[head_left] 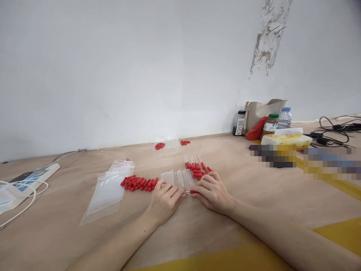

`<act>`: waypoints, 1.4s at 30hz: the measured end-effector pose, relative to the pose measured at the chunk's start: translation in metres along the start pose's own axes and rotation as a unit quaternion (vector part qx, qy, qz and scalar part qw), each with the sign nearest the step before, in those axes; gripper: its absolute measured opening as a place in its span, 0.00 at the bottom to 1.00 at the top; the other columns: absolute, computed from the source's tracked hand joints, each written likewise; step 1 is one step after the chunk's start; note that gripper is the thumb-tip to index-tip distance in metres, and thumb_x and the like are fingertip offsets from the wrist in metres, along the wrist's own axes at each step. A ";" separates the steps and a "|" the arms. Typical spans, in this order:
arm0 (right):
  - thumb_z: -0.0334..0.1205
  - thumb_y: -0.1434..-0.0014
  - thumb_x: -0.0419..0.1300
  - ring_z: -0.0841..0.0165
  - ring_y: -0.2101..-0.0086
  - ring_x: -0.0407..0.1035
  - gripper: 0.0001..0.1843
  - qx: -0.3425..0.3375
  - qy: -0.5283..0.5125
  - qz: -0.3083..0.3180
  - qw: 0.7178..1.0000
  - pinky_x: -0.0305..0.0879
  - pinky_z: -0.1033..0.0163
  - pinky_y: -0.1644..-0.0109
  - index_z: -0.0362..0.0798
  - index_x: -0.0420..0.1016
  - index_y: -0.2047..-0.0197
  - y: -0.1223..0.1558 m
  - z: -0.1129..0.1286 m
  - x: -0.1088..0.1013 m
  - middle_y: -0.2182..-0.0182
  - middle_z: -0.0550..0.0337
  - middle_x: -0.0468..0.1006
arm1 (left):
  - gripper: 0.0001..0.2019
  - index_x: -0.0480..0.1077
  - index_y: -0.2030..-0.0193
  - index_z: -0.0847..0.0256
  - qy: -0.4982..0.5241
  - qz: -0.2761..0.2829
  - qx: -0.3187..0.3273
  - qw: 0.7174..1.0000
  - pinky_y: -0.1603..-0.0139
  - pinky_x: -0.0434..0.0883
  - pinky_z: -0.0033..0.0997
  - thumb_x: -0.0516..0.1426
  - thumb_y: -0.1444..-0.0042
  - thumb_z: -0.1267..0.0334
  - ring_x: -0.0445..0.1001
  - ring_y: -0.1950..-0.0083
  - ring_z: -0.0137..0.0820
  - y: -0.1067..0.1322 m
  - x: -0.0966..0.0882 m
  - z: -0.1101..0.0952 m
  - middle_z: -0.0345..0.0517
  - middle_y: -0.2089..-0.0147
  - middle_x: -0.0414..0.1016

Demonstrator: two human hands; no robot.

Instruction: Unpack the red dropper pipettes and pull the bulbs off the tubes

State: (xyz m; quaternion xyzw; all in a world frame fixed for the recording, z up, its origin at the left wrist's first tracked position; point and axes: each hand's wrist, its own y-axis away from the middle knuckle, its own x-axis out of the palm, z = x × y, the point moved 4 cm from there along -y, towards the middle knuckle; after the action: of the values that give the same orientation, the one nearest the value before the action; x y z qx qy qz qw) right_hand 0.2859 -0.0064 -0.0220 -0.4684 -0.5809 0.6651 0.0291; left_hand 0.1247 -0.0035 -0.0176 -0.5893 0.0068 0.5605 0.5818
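Note:
My left hand (164, 200) is closed on one end of a thin clear tube (187, 192), near the front of a row of similar clear tubes (177, 177). In my right hand (213, 192) a small red rubber bulb (193, 192) is pinched, meeting the tube's right end; how far it sits over the tube cannot be seen. A pile of loose red bulbs (140, 183) lies left of my left hand. Just beyond my right hand rest several clear tubes with red bulbs on their near ends (194, 166), partly hidden by the fingers.
Clear plastic bags (108, 188) lie left of the pile. Near the wall is another flat bag with red bulbs (159, 146). A tissue pack (286, 140), jar (271, 123), bottle (284, 118) and beige bag (261, 113) stand back right. A power strip (29, 184) with cables is left.

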 end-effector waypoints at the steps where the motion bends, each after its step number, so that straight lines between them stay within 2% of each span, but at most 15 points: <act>1: 0.39 0.45 0.56 0.71 0.70 0.59 0.05 -0.003 0.004 0.000 1.000 0.49 0.60 0.59 0.48 0.71 0.67 0.000 0.001 0.000 0.77 0.63 0.71 | 0.06 0.70 0.65 0.60 0.002 0.004 0.005 1.000 0.60 0.56 0.35 0.52 0.43 0.66 0.63 0.72 0.27 0.001 -0.001 0.000 0.38 0.77 0.69; 7: 0.40 0.43 0.53 0.72 0.73 0.55 0.13 -0.013 0.007 0.031 0.999 0.47 0.60 0.60 0.46 0.68 0.77 0.003 0.001 -0.005 0.80 0.63 0.67 | 0.07 0.70 0.67 0.60 0.012 -0.004 0.028 1.000 0.62 0.54 0.36 0.51 0.43 0.66 0.62 0.73 0.27 0.001 -0.007 -0.002 0.38 0.79 0.68; 14: 0.40 0.42 0.51 0.72 0.71 0.57 0.12 0.001 -0.065 0.075 0.995 0.45 0.57 0.55 0.48 0.71 0.74 -0.001 0.001 -0.011 0.80 0.64 0.70 | 0.07 0.70 0.67 0.60 0.024 0.006 0.037 0.999 0.63 0.54 0.35 0.51 0.43 0.66 0.62 0.73 0.26 0.003 -0.007 -0.004 0.38 0.79 0.68; 23: 0.41 0.46 0.57 0.71 0.68 0.58 0.06 0.048 -0.178 0.145 0.972 0.45 0.57 0.54 0.52 0.73 0.72 -0.002 -0.007 -0.013 0.78 0.66 0.72 | 0.06 0.69 0.67 0.60 0.033 -0.008 0.045 0.998 0.62 0.54 0.35 0.51 0.43 0.68 0.61 0.74 0.26 0.003 -0.011 -0.006 0.36 0.80 0.66; 29: 0.41 0.45 0.56 0.70 0.68 0.59 0.08 0.087 -0.222 0.183 0.954 0.50 0.57 0.56 0.50 0.74 0.72 -0.006 -0.005 -0.018 0.78 0.64 0.70 | 0.04 0.68 0.65 0.61 0.051 -0.018 0.043 0.998 0.62 0.56 0.34 0.52 0.44 0.68 0.62 0.73 0.26 0.005 -0.011 -0.009 0.37 0.79 0.68; 32: 0.43 0.43 0.53 0.70 0.70 0.61 0.12 0.102 -0.265 0.185 0.941 0.55 0.60 0.60 0.48 0.73 0.72 -0.005 -0.010 -0.018 0.78 0.62 0.69 | 0.06 0.69 0.63 0.61 0.067 -0.020 0.035 0.997 0.65 0.58 0.32 0.50 0.43 0.68 0.63 0.74 0.26 0.009 -0.010 -0.003 0.39 0.78 0.68; 34: 0.44 0.43 0.52 0.71 0.71 0.62 0.13 0.154 -0.306 0.158 0.926 0.58 0.63 0.64 0.46 0.73 0.71 -0.001 -0.025 -0.015 0.76 0.59 0.71 | 0.08 0.69 0.62 0.61 0.082 -0.027 0.001 0.996 0.67 0.59 0.30 0.49 0.43 0.70 0.64 0.73 0.27 0.014 -0.009 0.009 0.40 0.76 0.68; 35: 0.45 0.43 0.51 0.71 0.71 0.63 0.14 0.203 -0.321 0.133 0.915 0.59 0.64 0.66 0.46 0.72 0.70 0.003 -0.038 -0.013 0.74 0.58 0.72 | 0.09 0.69 0.61 0.62 0.088 -0.034 -0.030 0.995 0.68 0.60 0.29 0.48 0.42 0.70 0.65 0.72 0.27 0.016 -0.008 0.016 0.41 0.75 0.68; 37: 0.49 0.45 0.52 0.71 0.74 0.63 0.16 0.347 -0.311 0.013 0.885 0.59 0.66 0.71 0.45 0.72 0.68 0.013 -0.072 -0.013 0.75 0.58 0.72 | 0.10 0.68 0.57 0.63 0.088 -0.047 -0.111 0.989 0.67 0.62 0.28 0.48 0.42 0.69 0.65 0.70 0.28 0.019 -0.007 0.033 0.43 0.72 0.67; 38: 0.51 0.47 0.52 0.72 0.76 0.63 0.18 0.420 -0.291 -0.029 0.859 0.59 0.66 0.73 0.44 0.73 0.65 0.020 -0.087 -0.011 0.76 0.59 0.71 | 0.11 0.67 0.55 0.63 0.085 -0.048 -0.151 0.984 0.67 0.63 0.27 0.47 0.41 0.69 0.65 0.70 0.28 0.020 -0.006 0.040 0.44 0.70 0.66; 40: 0.51 0.49 0.53 0.72 0.77 0.63 0.21 0.505 -0.276 -0.052 0.816 0.60 0.66 0.73 0.43 0.72 0.60 0.031 -0.109 -0.005 0.77 0.60 0.71 | 0.14 0.65 0.51 0.64 0.085 -0.039 -0.200 0.975 0.67 0.65 0.27 0.46 0.41 0.69 0.65 0.69 0.27 0.018 -0.004 0.049 0.44 0.69 0.64; 42: 0.49 0.50 0.54 0.72 0.77 0.63 0.22 0.537 -0.283 -0.051 0.793 0.62 0.65 0.73 0.42 0.71 0.57 0.036 -0.119 0.003 0.77 0.60 0.71 | 0.15 0.63 0.49 0.64 0.099 -0.032 -0.215 0.971 0.68 0.65 0.26 0.44 0.41 0.69 0.65 0.69 0.27 0.014 0.001 0.050 0.44 0.68 0.63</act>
State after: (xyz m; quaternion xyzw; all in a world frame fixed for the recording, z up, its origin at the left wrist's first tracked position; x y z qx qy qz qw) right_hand 0.3809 0.0725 -0.0393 -0.1380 -0.1356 0.9705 0.1437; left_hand 0.0830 0.0273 -0.0120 -0.7527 -0.0752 0.4692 0.4556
